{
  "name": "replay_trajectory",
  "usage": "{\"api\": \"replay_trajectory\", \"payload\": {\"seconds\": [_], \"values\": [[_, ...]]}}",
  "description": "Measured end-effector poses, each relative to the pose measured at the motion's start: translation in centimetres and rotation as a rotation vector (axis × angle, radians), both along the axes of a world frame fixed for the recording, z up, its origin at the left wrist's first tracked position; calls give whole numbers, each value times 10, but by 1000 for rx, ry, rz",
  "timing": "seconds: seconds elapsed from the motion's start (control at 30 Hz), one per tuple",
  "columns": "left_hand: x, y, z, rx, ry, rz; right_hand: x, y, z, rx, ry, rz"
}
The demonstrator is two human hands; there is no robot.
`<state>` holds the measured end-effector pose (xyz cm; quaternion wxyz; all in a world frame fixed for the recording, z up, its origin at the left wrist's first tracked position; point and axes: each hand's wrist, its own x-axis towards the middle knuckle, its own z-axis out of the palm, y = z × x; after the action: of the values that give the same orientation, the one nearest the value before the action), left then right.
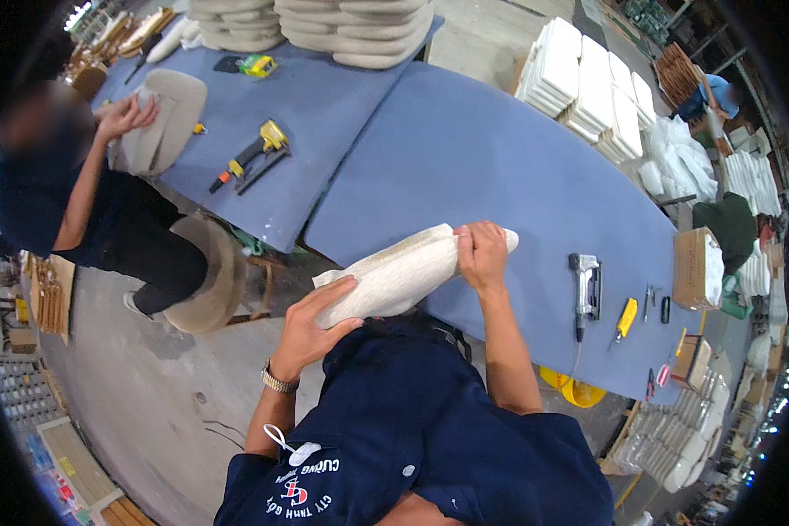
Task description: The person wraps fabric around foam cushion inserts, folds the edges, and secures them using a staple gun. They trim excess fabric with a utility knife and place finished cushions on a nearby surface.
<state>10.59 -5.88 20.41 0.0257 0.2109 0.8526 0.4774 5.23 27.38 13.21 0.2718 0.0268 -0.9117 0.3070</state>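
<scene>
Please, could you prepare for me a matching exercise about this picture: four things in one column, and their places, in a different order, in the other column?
Things:
1. cream pad
2. silver tool
3. yellow-and-black tool
4. wristwatch

Places:
A. on the left tabletop, near the co-worker
B. on the person's left wrist
C. held between the left hand and the right hand
D. on the right tabletop, to the right of the right hand

Right pairs: 1-C, 2-D, 3-A, 4-B.
</scene>
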Motion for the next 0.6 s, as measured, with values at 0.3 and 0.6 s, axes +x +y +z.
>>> {"api": "replay_trajectory", "payload": {"seconds": [0.3,0.6], "values": [[15,-19,-71,-17,104,49,25,80,-89,-1043,-123,-255],[3,75,-92,95,172,-32,13,163,-42,-935,104,-360]]}}
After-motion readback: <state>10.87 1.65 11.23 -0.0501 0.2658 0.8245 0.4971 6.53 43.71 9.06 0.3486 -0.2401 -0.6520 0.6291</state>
